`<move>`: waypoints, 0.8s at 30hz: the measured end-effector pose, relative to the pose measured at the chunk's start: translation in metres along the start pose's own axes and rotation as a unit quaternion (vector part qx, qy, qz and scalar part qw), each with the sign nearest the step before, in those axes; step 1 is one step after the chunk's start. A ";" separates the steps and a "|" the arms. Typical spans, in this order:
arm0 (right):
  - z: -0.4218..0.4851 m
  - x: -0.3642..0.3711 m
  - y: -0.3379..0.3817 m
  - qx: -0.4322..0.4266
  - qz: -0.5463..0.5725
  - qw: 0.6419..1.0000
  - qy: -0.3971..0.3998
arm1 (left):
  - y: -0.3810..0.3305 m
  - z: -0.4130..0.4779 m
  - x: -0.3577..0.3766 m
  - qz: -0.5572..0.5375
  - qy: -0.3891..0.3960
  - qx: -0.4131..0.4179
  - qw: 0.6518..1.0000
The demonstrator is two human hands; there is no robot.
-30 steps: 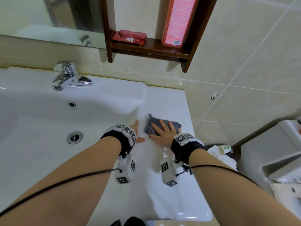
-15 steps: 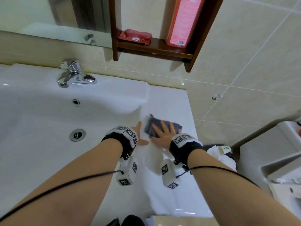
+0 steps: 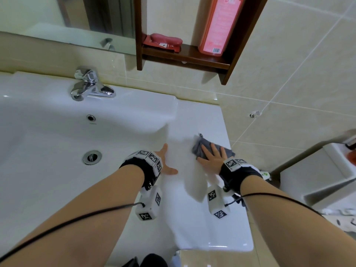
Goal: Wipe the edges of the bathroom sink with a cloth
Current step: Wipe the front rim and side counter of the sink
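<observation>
A small grey cloth (image 3: 200, 146) lies flat on the right ledge of the white sink (image 3: 202, 120), close to its outer right edge. My right hand (image 3: 212, 158) presses down on the cloth with fingers spread, covering its near half. My left hand (image 3: 165, 160) rests open and flat on the ledge beside the basin's inner rim, about a hand's width left of the cloth and holding nothing. Both wrists wear black bands with white marker blocks.
A chrome faucet (image 3: 90, 86) stands at the back of the basin, with a drain (image 3: 92, 157) below. A wooden wall shelf (image 3: 185, 58) holds a red bottle (image 3: 221, 26) and a red packet. A white toilet tank (image 3: 317, 170) stands right of the sink.
My right hand has slid the cloth a little toward the sink's outer right edge. My left hand stays planted on the ledge. The view has shifted slightly.
</observation>
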State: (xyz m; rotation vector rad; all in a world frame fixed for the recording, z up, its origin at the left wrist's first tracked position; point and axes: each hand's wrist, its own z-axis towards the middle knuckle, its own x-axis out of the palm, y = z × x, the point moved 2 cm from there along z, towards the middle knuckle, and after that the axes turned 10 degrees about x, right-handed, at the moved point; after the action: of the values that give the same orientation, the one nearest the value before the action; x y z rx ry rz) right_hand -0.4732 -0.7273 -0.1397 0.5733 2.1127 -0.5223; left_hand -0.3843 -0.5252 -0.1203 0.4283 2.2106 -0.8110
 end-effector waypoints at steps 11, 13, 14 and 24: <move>-0.040 -0.006 0.074 -0.169 -0.069 0.983 -0.016 | -0.012 -0.005 0.000 -0.015 -0.026 0.030 0.999; -0.034 -0.006 0.060 -0.139 -0.034 0.990 0.008 | -0.008 -0.007 0.000 -0.003 -0.014 0.010 1.000; -0.029 -0.005 0.051 -0.124 -0.039 0.991 0.012 | -0.007 -0.008 0.000 0.003 -0.011 0.002 1.000; -0.030 0.000 0.005 -0.024 0.001 1.000 0.018 | 0.000 -0.001 0.007 0.044 -0.013 -0.010 0.999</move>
State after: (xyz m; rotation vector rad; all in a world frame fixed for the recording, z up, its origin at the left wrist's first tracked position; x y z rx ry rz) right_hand -0.4892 -0.7073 -0.1241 0.5622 2.1532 -0.4625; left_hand -0.3900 -0.5242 -0.1251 0.4985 2.1590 -0.7421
